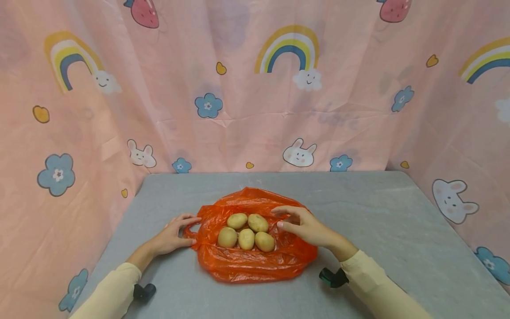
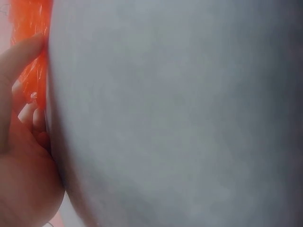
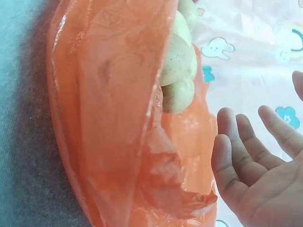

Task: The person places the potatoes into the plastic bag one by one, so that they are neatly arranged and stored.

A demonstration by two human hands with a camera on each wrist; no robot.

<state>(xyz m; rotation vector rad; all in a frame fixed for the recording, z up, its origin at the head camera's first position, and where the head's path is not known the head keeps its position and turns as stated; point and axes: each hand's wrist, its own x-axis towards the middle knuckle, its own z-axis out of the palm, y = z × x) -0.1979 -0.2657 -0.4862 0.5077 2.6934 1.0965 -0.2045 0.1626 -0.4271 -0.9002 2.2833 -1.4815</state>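
Observation:
An orange plastic bag (image 1: 255, 268) lies spread on the table, with several potatoes (image 1: 246, 239) grouped in its middle in two rows. My left hand (image 1: 173, 235) is at the bag's left end, thumb and fingers parted, fingertips at the handle loop. In the left wrist view the thumb (image 2: 21, 56) overlaps the orange plastic. Over the bag's right side hovers my right hand (image 1: 304, 226), fingers loosely bent and nothing between them. The right wrist view shows this hand (image 3: 265, 175) beside the bag (image 3: 113, 118), palm in sight and fingers spread, with the potatoes (image 3: 177, 66) beyond the plastic's edge.
The grey table (image 1: 358, 199) extends around the bag on all sides. A pink curtain (image 1: 247, 133) printed with rainbows, rabbits and flowers hangs behind it and along both sides. Dark wrist-worn devices (image 1: 334, 278) show under the sleeves.

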